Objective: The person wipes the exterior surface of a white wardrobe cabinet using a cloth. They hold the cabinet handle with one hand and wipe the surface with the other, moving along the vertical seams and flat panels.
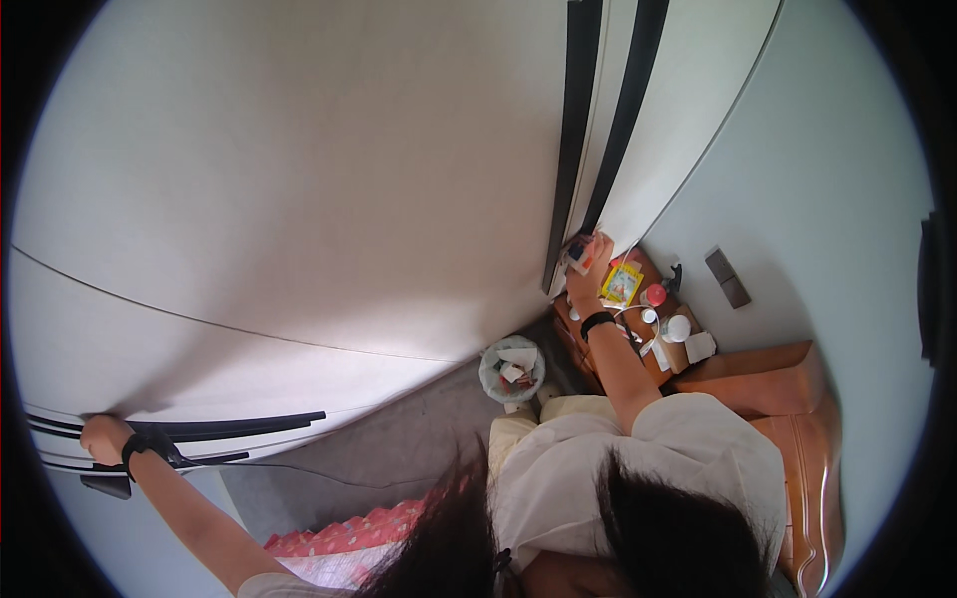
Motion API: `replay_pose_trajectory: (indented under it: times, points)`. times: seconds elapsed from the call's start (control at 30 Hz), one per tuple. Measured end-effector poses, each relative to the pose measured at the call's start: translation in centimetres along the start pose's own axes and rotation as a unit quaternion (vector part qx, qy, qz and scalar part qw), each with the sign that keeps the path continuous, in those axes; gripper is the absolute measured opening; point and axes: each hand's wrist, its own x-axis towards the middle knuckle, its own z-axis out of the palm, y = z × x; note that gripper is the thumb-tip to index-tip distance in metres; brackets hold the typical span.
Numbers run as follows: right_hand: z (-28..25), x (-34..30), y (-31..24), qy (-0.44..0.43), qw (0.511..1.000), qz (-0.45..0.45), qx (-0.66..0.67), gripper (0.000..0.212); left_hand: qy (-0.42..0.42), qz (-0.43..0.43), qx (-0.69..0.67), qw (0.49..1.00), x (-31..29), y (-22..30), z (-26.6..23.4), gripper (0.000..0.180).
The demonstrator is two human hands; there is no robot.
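From the head view, the left hand [104, 437] presses on the white wardrobe [299, 199] at its far left edge, fingers curled on the dark handle strips [249, 424]. The right hand [586, 269] is clamped around a small orange-and-white box [581, 252] at the wardrobe's right edge, just above a wooden nightstand [658, 359] crowded with small items. A bin [510, 371] sits below the wardrobe, beside the nightstand.
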Motion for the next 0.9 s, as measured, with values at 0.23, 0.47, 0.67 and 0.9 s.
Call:
replay_pose_trajectory:
  times: [0.23,0.47,0.67,0.9]
  points:
    - [-0.7,-1.2,1.3,-0.056,0.998,-0.005,0.006,0.034,-0.024,-0.014,0.009,1.0,1.8,-1.4,0.8,0.035]
    - [-3.7,10.2,-7.4,0.068,0.968,-0.04,0.24,0.041,-0.021,0.038,0.022,0.999,1.0,-1.3,0.4,0.039]
    - [-3.8,13.0,-9.4,0.118,0.977,-0.162,0.075,0.058,-0.021,0.068,0.064,0.995,2.0,-1.7,1.1,0.036]
    - [-1.3,9.8,-5.1,0.125,0.983,-0.125,0.046,0.056,-0.038,0.058,0.12,0.99,4.4,-3.2,3.5,0.039]
